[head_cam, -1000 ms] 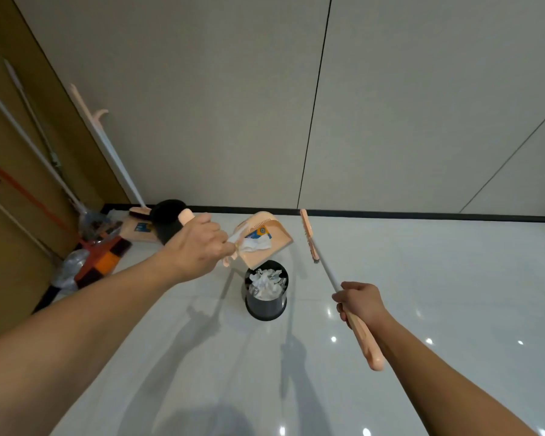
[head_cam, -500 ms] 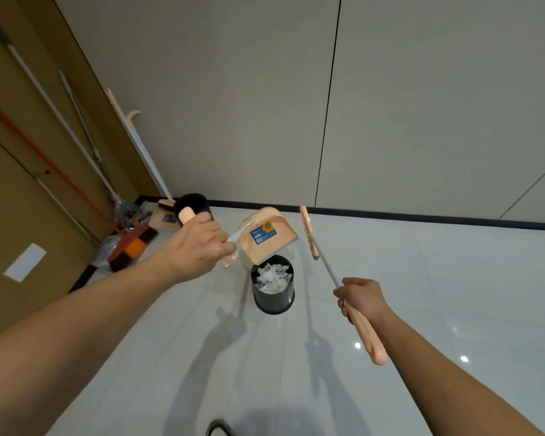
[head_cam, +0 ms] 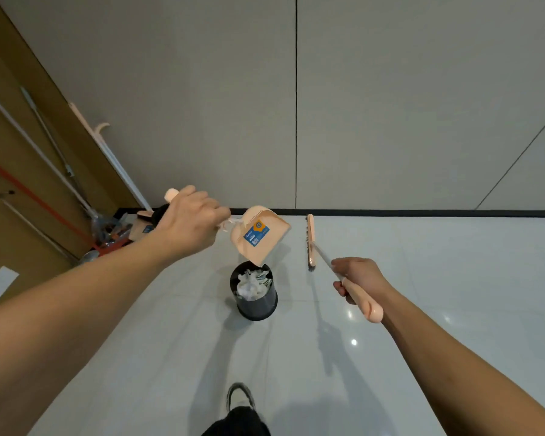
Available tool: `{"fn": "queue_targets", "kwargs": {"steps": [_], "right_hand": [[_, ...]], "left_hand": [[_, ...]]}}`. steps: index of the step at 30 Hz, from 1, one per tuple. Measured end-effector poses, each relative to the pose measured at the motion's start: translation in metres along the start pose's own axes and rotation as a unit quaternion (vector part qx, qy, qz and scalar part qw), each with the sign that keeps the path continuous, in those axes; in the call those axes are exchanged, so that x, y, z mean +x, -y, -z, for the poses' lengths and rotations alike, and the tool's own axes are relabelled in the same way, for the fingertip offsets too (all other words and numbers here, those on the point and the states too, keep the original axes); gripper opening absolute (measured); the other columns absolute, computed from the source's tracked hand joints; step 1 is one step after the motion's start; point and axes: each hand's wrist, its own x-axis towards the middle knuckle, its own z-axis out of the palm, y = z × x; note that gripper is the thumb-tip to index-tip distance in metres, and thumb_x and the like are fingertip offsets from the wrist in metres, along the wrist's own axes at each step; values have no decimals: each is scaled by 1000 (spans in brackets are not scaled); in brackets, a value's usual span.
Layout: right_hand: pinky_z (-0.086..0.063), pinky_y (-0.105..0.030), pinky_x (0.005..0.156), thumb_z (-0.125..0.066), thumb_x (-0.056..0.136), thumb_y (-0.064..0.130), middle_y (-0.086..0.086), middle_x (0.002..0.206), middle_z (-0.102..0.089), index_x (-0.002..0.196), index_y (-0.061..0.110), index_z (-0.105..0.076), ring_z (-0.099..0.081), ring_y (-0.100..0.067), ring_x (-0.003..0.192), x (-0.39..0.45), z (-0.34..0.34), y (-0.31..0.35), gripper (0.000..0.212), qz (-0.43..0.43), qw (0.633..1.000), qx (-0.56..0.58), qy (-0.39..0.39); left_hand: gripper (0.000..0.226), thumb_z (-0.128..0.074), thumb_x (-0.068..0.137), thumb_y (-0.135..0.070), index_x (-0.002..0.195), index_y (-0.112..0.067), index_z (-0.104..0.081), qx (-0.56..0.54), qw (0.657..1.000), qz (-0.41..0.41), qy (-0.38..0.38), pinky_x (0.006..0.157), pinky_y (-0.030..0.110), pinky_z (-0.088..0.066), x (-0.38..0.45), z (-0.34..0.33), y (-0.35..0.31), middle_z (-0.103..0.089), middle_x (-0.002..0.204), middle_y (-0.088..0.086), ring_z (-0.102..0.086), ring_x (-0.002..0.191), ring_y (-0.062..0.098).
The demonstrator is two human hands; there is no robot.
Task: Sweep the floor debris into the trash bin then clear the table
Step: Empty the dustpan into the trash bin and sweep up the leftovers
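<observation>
Gripping the dustpan (head_cam: 258, 236) handle, the left hand (head_cam: 191, 226) tipped it at 12 o'clock above the bin (head_cam: 256, 298); the right hand (head_cam: 357, 278) clasped the broom (head_cam: 311, 243).

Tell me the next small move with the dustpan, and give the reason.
Probably lower the dustpan and level it, ready to set it down. The left hand holds it tipped over the trash bin, no paper shows on it, and crumpled paper already fills the bin. The right hand holds the broom idle beside it.
</observation>
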Motion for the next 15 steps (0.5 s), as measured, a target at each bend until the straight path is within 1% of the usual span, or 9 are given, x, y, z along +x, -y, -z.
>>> {"fn": "queue_targets", "kwargs": {"steps": [2, 3, 5, 6, 7, 9, 12, 14, 15], "right_hand": [[-35, -20, 35, -59, 91, 10, -19, 89, -60, 103, -5, -65, -53, -17, 39, 4, 10, 22, 19, 4, 1000, -12, 4], [-33, -22, 36, -56, 95, 12, -18, 85, -60, 99, -6, -64, -52, -19, 42, 7, 15, 32, 20, 18, 1000, -12, 10], [-29, -24, 42, -47, 99, 14, -18, 76, -60, 94, 2, -58, -50, -25, 51, 15, 24, 56, 17, 61, 997, 18, 33], [-27, -25, 43, -45, 100, 17, -19, 73, -59, 91, 7, -56, -47, -26, 52, 20, 28, 71, 16, 77, 995, 41, 44], [-26, -24, 42, -43, 99, 22, -21, 71, -59, 87, 10, -52, -46, -25, 50, 27, 31, 87, 19, 88, 993, 59, 49], [-25, -21, 38, -40, 96, 30, -26, 69, -61, 82, 12, -48, -42, -23, 43, 46, 36, 123, 24, 105, 992, 64, 33], [-24, -18, 35, -36, 91, 35, -30, 64, -65, 87, 11, -50, -40, -21, 34, 74, 36, 174, 27, 124, 992, 31, -10], [-24, -18, 35, -37, 86, 34, -31, 63, -66, 91, 12, -50, -39, -21, 31, 92, 33, 202, 26, 137, 990, 10, -21], [-24, -17, 35, -36, 84, 34, -31, 63, -66, 91, 12, -49, -38, -21, 30, 102, 32, 215, 26, 142, 990, 5, -21]], "left_hand": [[8, -71, 71, -11, 73, -18, -66, -23, 999, 26, -29, 62, 33, -26, 39, -1, 2, -57, 60, 1, -52, 63, 28], [10, -73, 69, -12, 70, -18, -65, -31, 998, 31, -40, 62, 32, -22, 60, -2, 2, -57, 59, 1, -50, 62, 28], [10, -73, 67, -14, 70, -19, -64, -44, 997, 28, -52, 64, 31, -19, 103, -8, 1, -58, 59, -1, -49, 64, 28], [9, -72, 68, -16, 72, -19, -65, -47, 997, 25, -48, 64, 32, -19, 124, -13, 1, -60, 61, -2, -51, 67, 27], [9, -71, 70, -18, 76, -21, -65, -46, 998, 21, -42, 65, 32, -21, 145, -20, 1, -62, 65, -3, -53, 70, 27], [11, -68, 72, -23, 83, -25, -66, -39, 999, 9, -29, 66, 32, -23, 187, -35, -4, -64, 74, -4, -57, 78, 26], [16, -63, 72, -26, 88, -24, -62, -62, 998, -30, -4, 68, 33, -22, 244, -53, -21, -65, 82, -2, -59, 86, 26], [20, -62, 70, -27, 90, -24, -59, -84, 994, -68, 1, 69, 34, -22, 280, -65, -33, -64, 86, -2, -58, 87, 27], [24, -64, 70, -31, 92, -24, -58, -90, 992, -90, 3, 70, 35, -24, 298, -72, -38, -63, 89, -2, -57, 89, 26]]}}
